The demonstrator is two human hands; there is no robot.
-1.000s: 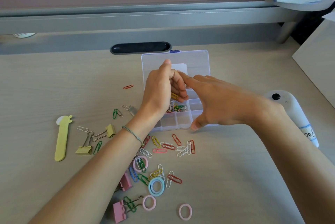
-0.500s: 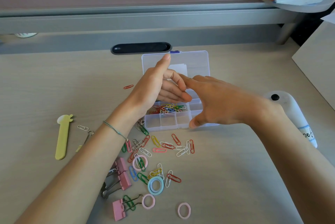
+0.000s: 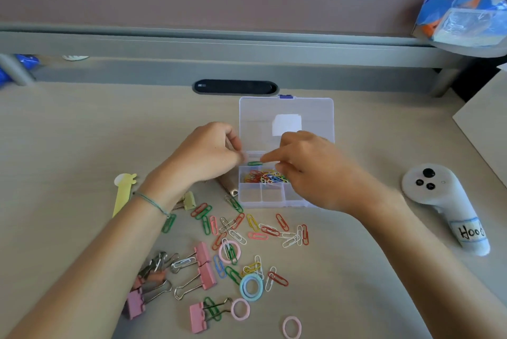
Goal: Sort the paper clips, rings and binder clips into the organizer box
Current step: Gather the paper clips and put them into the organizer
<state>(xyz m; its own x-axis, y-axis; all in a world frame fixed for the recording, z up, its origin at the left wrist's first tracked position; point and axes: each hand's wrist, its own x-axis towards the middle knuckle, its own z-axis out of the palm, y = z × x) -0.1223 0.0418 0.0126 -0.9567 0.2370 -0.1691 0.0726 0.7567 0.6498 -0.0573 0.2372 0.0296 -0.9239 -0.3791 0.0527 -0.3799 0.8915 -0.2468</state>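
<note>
The clear organizer box (image 3: 285, 202) lies open on the desk, its lid (image 3: 286, 108) flat behind it. One middle compartment holds a heap of coloured paper clips (image 3: 264, 177). My right hand (image 3: 310, 171) hovers over that compartment, fingertips pinched at a green paper clip (image 3: 255, 163). My left hand (image 3: 208, 154) is curled at the box's left wall, its fingertips close to the same clip. Loose paper clips (image 3: 258, 229) lie in front of the box. Nearer me are a blue ring (image 3: 251, 287), pink rings (image 3: 240, 309) and pink binder clips (image 3: 204, 270). A yellow binder clip (image 3: 189, 200) sits under my left wrist.
A yellow giraffe-shaped stick (image 3: 123, 193) lies at the left. A white handheld controller (image 3: 444, 207) rests to the right of the box. Behind the box is a black cable slot (image 3: 236, 87) and a grey rail. A blue packet (image 3: 461, 9) sits on the shelf, top right.
My left hand has drawn back from over the box and curled at its left wall. My right hand has left the box's front corner and moved over the clip compartment, now at a green clip.
</note>
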